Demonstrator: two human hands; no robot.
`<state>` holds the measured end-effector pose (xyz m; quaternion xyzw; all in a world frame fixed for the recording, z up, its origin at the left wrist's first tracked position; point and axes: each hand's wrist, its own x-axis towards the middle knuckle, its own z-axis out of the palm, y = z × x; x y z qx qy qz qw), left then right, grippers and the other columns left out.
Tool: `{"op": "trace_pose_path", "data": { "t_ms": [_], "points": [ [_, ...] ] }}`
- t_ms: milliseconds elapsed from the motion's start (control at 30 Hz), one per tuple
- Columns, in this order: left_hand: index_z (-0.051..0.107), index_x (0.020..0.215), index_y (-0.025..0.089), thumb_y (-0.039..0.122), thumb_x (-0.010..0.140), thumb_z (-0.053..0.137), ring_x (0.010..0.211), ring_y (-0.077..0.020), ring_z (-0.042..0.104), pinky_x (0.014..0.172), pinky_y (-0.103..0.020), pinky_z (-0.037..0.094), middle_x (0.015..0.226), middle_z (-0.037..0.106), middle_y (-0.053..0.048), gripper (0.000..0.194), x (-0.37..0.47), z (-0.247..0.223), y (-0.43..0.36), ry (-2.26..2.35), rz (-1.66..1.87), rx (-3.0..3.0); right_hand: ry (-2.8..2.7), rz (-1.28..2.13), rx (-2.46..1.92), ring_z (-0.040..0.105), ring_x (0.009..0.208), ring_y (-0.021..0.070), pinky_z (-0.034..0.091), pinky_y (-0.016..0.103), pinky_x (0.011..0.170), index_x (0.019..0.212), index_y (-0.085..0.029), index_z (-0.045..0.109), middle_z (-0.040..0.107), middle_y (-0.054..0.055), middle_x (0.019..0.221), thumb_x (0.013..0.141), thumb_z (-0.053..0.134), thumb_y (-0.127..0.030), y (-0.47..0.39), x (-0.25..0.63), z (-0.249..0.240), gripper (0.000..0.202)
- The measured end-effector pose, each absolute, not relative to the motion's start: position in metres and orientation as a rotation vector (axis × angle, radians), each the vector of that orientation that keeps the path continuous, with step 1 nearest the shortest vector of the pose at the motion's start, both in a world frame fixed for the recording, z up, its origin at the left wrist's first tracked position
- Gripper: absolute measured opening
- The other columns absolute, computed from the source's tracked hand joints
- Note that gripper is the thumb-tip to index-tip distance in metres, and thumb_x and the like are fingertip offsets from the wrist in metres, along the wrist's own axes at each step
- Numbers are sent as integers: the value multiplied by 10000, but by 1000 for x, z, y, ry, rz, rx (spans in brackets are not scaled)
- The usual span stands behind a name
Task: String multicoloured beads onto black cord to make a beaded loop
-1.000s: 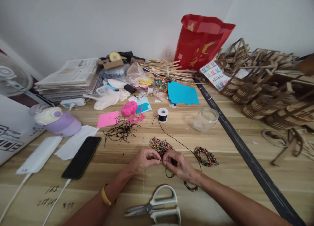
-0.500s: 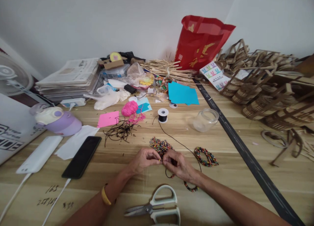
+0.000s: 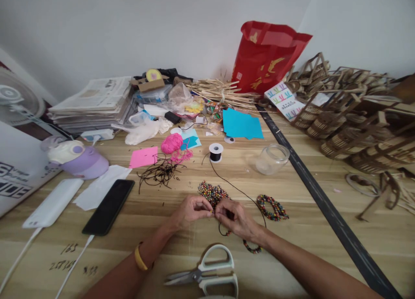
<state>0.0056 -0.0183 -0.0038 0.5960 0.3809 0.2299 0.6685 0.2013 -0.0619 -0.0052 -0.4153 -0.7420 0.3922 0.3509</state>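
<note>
Fingertip to fingertip, my two hands meet just in front of a pile of small multicoloured beads. My left hand pinches a tiny yellowish bead between thumb and forefinger. Closed in a pinch, my right hand holds the end of a black cord, which loops back to a black-and-white spool. Strung beads on the cord hang below my right hand and rest on the table. Finished-looking bead strands lie coiled to the right. White-handled scissors lie nearest me.
Left are a black phone, a white power bank and a purple cup. Black cord scraps and pink yarn sit beyond my left hand. A glass jar and small woven baskets are on the right.
Both hands stay almost in place, still pinching at the bead and cord. The view has shifted very slightly.
</note>
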Motion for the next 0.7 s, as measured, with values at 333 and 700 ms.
{"op": "trace_pose_path", "data": {
  "t_ms": [333,700],
  "points": [
    [651,746,99,292,637,761,636,-108,577,624,-215,427,706,670,-37,247,6,-2,-19,865,510,1358,-1922,1017,-1075,458,573,106,355,204,531,741,-154,566,518,-5,649,846,524,-192,-62,201,-5,119],
    [653,748,106,317,629,769,651,-115,579,644,-229,435,713,663,-32,269,6,-1,-19,872,507,1353,-1932,1006,-1082,455,567,106,358,204,522,736,-158,567,518,-7,642,851,528,-190,-62,201,-5,126]
  ]
}}
